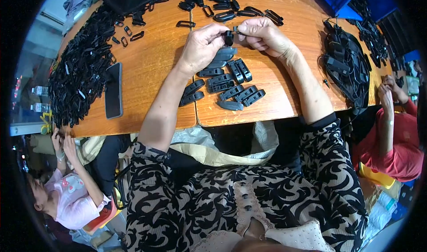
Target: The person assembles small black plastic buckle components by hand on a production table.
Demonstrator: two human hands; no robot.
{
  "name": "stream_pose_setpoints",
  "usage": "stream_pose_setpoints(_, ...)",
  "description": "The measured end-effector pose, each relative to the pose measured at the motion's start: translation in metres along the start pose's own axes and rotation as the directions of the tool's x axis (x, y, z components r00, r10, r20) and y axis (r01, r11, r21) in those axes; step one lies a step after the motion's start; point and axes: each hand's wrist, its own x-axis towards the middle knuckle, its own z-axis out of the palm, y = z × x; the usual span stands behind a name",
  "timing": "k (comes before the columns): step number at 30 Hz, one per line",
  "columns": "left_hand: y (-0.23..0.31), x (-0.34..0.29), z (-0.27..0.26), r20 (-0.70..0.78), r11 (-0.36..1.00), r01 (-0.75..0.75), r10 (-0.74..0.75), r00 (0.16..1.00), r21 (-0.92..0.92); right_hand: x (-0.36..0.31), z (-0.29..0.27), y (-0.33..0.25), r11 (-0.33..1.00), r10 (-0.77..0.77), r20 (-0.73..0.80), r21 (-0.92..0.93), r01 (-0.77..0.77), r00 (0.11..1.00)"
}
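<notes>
Both my hands meet over the wooden table. Between the fingertips of my left hand (203,47) is a small black plastic part (229,38), held upright. My right hand (263,34) pinches a small dark piece (236,29) right beside it; its exact kind is too small to tell. Just below my hands lies a group of black oval plastic parts (240,71) with slots. Some of them, like the one nearest the table's front edge (230,105), show a smooth grey-blue face. Part of the group is hidden under my left hand.
A big heap of black plastic parts (78,69) covers the table's left, beside a dark phone (114,91). More black frames and clips (224,16) lie beyond my hands. At right sits a black bag with straps (347,65). Co-workers sit on both sides; an open sack (200,152) hangs below the edge.
</notes>
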Motion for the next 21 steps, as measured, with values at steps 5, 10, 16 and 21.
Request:
stream_pose_setpoints(5, 0.005, 0.003, -0.003, -0.065, 0.932, -0.136, 0.167, 0.984, 0.335, 0.002, 0.009, 0.001, 0.999, -0.034, -0.006, 0.020, 0.035, 0.999)
stream_pose_setpoints(10, 0.004, 0.003, -0.004, -0.031, 0.834, -0.240, 0.293, 0.956, 0.497, 0.003, 0.014, 0.002, 1.000, 0.002, -0.048, -0.025, -0.004, 0.999)
stream_pose_setpoints(16, 0.004, 0.003, -0.006, 0.023, 0.748, -0.270, 0.323, 0.946, 0.607, 0.007, 0.024, 0.000, 0.986, 0.058, -0.091, -0.153, -0.072, 0.994)
stream_pose_setpoints(21, -0.004, 0.009, -0.008, -0.039, 0.850, -0.208, 0.258, 0.965, 0.483, 0.015, 0.027, 0.009, 0.895, -0.131, -0.262, -0.446, 0.000, 0.956)
